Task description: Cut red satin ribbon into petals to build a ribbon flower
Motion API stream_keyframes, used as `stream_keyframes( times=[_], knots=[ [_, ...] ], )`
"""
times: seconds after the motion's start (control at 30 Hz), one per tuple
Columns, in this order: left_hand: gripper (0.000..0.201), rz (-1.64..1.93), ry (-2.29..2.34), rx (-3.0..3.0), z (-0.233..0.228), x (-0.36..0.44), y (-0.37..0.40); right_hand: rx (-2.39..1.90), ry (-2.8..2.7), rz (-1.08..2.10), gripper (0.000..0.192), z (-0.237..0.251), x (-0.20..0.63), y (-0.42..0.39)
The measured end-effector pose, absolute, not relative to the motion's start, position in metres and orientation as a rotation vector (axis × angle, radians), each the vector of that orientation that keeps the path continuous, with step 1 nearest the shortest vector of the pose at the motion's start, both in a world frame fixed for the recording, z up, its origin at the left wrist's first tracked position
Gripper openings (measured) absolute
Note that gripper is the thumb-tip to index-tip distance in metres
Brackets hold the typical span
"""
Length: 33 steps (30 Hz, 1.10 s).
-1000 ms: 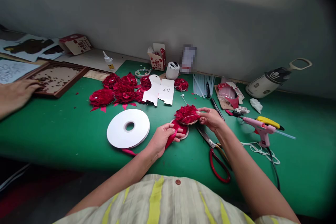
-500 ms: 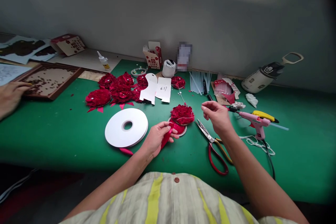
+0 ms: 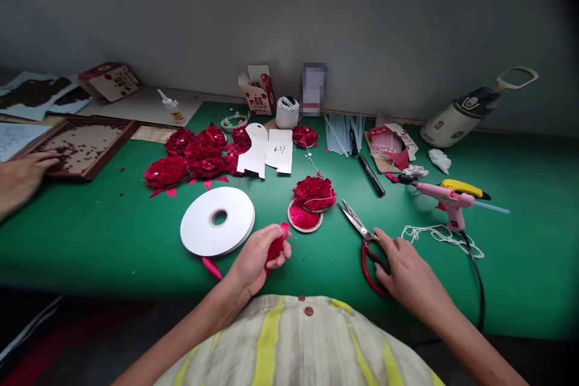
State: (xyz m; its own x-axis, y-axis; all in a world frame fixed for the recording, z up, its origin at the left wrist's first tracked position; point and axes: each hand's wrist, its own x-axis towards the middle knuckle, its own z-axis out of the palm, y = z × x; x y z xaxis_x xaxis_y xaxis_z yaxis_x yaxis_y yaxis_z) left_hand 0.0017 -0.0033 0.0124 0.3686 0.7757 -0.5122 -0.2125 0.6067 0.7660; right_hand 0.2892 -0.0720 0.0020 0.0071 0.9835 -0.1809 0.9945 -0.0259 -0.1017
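My left hand pinches the end of a red ribbon between thumb and fingers. Over the handles of the scissors, my right hand has its fingers closed about the grips; the blades lie on the green table, slightly parted and pointing away to the left. Just beyond my left hand are a ruffled red fabric flower and, partly beneath it, a round red disc with a pale rim. A large white ribbon spool lies flat left of that hand, with pink-red ribbon showing below it.
A pink glue gun, white cord and black marker lie to the right. Several red flowers cluster at back left, beside white card pieces. Another person's hand touches a wooden tray at far left.
My right hand has come down from above the table onto the scissors' handles. My left hand has drawn slightly back from the flower, still holding the ribbon.
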Motion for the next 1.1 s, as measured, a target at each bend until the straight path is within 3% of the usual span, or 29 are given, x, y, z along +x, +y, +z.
stream_keyframes(
  times=[0.1, 0.23, 0.37, 0.47, 0.63, 0.7, 0.87, 1.1],
  knots=[
    [0.021, 0.704, 0.983, 0.627, 0.009, 0.001, -0.004, 2.273, 2.064, -0.482, 0.065, -0.001, 0.293, -0.064],
    [0.019, 0.720, 0.965, 0.654, 0.013, 0.002, 0.001, 2.484, 1.943, -0.902, 0.047, 0.010, 0.305, -0.066],
    [0.023, 0.414, 0.814, 0.715, 0.026, 0.010, 0.006, 2.647, 1.967, -1.455, 0.044, 0.039, 0.283, -0.068],
    [0.022, 0.207, 0.703, 0.727, 0.035, 0.020, 0.010, 2.459, 2.141, -2.020, 0.044, 0.053, 0.240, -0.052],
    [0.019, 0.107, 0.646, 0.718, 0.037, 0.029, 0.015, 2.229, 2.176, -2.468, 0.044, 0.039, 0.189, -0.017],
    [0.021, 0.136, 0.687, 0.763, 0.035, 0.026, 0.015, 2.246, 2.151, -2.529, 0.043, 0.032, 0.184, -0.010],
    [0.021, 0.372, 0.949, 1.140, 0.033, 0.013, 0.006, 2.506, 2.267, -2.302, 0.040, 0.029, 0.187, -0.006],
    [0.027, 0.532, 1.165, 1.594, 0.054, -0.002, -0.014, 2.544, 2.150, -2.528, 0.039, 0.038, 0.176, -0.010]
  ],
)
